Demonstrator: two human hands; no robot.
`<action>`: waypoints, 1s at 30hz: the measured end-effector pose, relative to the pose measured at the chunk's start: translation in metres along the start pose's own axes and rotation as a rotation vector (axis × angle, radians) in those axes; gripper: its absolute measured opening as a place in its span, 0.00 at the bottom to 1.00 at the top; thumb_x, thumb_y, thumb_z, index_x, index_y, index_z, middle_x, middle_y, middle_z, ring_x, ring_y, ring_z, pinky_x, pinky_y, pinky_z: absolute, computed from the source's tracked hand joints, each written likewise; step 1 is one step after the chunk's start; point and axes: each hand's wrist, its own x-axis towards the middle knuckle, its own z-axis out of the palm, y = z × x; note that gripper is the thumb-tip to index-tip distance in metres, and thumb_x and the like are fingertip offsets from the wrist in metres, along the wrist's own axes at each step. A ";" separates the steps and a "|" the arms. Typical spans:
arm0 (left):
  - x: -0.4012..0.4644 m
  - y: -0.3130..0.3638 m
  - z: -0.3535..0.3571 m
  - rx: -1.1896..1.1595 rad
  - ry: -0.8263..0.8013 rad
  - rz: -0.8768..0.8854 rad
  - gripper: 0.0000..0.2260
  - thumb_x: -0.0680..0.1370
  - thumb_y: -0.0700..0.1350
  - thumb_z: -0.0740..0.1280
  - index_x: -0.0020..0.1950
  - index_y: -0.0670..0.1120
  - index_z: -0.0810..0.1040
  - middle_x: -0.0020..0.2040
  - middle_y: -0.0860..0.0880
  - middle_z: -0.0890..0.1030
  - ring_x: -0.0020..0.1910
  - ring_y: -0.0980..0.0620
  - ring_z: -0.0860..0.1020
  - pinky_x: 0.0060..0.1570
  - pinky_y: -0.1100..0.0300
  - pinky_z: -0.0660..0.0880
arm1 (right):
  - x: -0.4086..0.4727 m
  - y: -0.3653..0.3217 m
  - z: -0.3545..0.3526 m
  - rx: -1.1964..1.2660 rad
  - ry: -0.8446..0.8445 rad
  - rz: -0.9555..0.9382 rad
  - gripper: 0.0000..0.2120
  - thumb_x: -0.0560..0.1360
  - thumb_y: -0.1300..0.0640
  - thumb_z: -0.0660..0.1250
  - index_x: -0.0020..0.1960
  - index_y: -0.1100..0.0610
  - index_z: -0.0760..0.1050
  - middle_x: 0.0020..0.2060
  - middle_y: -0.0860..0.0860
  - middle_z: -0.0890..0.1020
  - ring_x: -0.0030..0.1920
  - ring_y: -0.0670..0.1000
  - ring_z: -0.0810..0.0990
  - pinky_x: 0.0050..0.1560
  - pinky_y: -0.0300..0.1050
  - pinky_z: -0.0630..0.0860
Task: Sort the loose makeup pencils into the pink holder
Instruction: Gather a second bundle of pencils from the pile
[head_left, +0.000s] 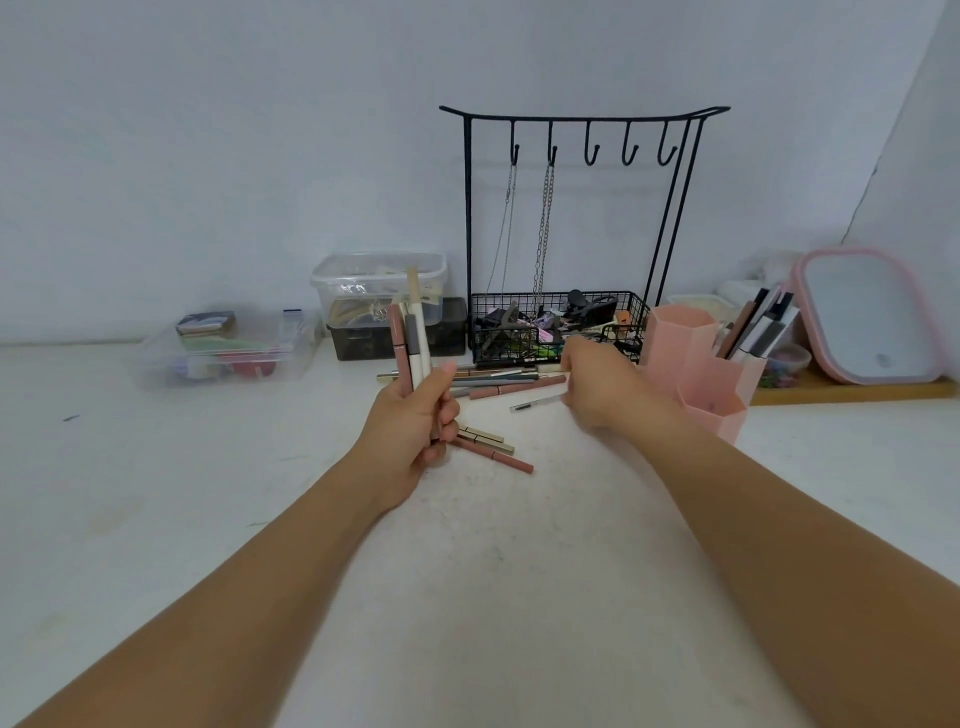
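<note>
A bundle of pencils (410, 332) is gripped upright in the left hand (415, 415); a thin clear one (535, 404) is pinched from the table by the right hand (592, 384), beside the pink holder (696, 364). They are judged light, stiff and smooth (roll-prone), best taken mid-shaft

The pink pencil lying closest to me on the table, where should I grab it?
Pinch the pink pencil near its free right end, coming from above. It lies flat and slanted, and its left end is tucked under the left hand beside the gold pencils; the right end has bare table around it.
</note>
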 end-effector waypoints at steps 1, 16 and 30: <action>0.000 0.000 0.000 -0.001 0.002 -0.001 0.13 0.81 0.52 0.67 0.42 0.47 0.69 0.28 0.52 0.70 0.24 0.56 0.66 0.18 0.66 0.59 | 0.001 -0.001 -0.003 -0.008 -0.028 -0.014 0.09 0.75 0.67 0.68 0.54 0.60 0.73 0.48 0.57 0.81 0.48 0.57 0.79 0.49 0.51 0.77; -0.003 0.004 0.002 0.036 0.061 0.025 0.17 0.79 0.59 0.68 0.40 0.49 0.70 0.27 0.52 0.69 0.26 0.55 0.68 0.21 0.64 0.62 | -0.003 -0.017 -0.012 -0.052 -0.334 -0.123 0.10 0.74 0.70 0.62 0.52 0.70 0.78 0.48 0.68 0.81 0.38 0.53 0.70 0.39 0.50 0.73; -0.005 0.001 0.002 0.072 -0.087 0.076 0.17 0.63 0.54 0.79 0.39 0.48 0.74 0.30 0.51 0.64 0.26 0.54 0.61 0.23 0.64 0.56 | -0.030 -0.087 -0.041 1.340 -0.170 -0.122 0.04 0.80 0.66 0.65 0.54 0.64 0.76 0.40 0.58 0.81 0.33 0.49 0.80 0.36 0.40 0.80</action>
